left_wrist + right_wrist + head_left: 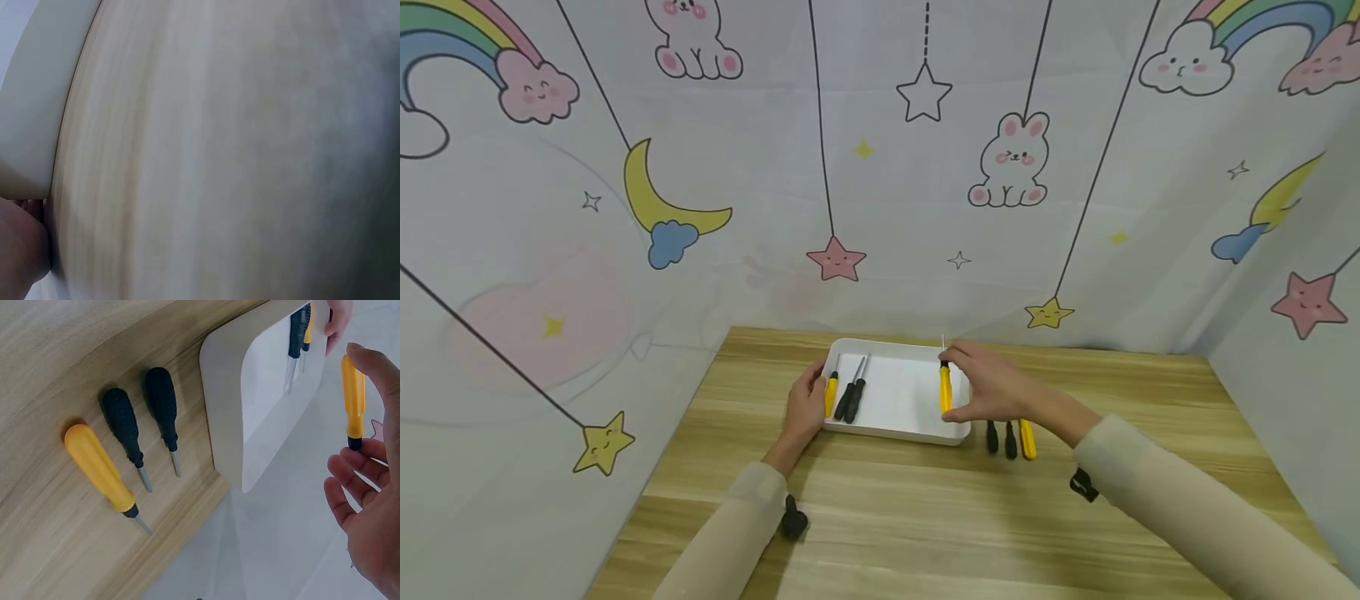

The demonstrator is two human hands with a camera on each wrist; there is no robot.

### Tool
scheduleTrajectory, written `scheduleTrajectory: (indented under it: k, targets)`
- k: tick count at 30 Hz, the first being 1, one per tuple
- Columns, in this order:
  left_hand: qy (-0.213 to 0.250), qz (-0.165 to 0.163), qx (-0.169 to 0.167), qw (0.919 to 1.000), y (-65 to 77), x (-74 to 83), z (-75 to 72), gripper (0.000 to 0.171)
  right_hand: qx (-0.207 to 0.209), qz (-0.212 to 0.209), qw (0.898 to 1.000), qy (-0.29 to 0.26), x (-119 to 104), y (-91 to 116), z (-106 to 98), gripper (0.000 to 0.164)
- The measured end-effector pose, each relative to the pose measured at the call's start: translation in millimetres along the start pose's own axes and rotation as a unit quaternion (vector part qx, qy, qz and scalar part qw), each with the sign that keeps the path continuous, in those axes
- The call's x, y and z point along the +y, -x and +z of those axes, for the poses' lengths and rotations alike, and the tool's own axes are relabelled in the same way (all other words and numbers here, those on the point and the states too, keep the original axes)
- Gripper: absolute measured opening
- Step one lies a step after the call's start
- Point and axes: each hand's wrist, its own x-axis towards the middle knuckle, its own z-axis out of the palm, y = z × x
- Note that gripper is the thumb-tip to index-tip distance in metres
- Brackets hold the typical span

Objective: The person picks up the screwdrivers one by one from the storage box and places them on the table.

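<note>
A white tray (pixel 898 435) sits at the back of the table, holding a yellow-handled screwdriver (pixel 831 396) and two black-handled screwdrivers (pixel 854 402) on its left side. My left hand (pixel 805 406) grips the tray's left edge; in the left wrist view only part of that hand (pixel 22 250) shows, by the tray's corner. Over the tray's right end, my right hand (pixel 996 385) holds another yellow-handled screwdriver (pixel 945 390), shaft pointing away from me. The right wrist view shows its yellow handle (pixel 354 394) pinched between thumb and fingers, the other fingers loosely bent.
Just right of the tray, two black-handled screwdrivers (pixel 122 422) and one yellow-handled screwdriver (pixel 100 465) lie side by side on the wooden table (pixel 910 517). A patterned white curtain (pixel 887 192) hangs behind the table's back edge and along its sides.
</note>
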Motion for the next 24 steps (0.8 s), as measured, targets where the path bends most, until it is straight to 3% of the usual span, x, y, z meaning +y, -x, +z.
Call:
scheduleTrajectory:
  k: [24]
  targets:
    - [-0.001, 0.003, -0.005, 1.0, -1.2, -2.4, -1.1, 0.042, 0.01, 0.021, 1.0, 0.01, 25.7, 28.0, -10.4, 0.091]
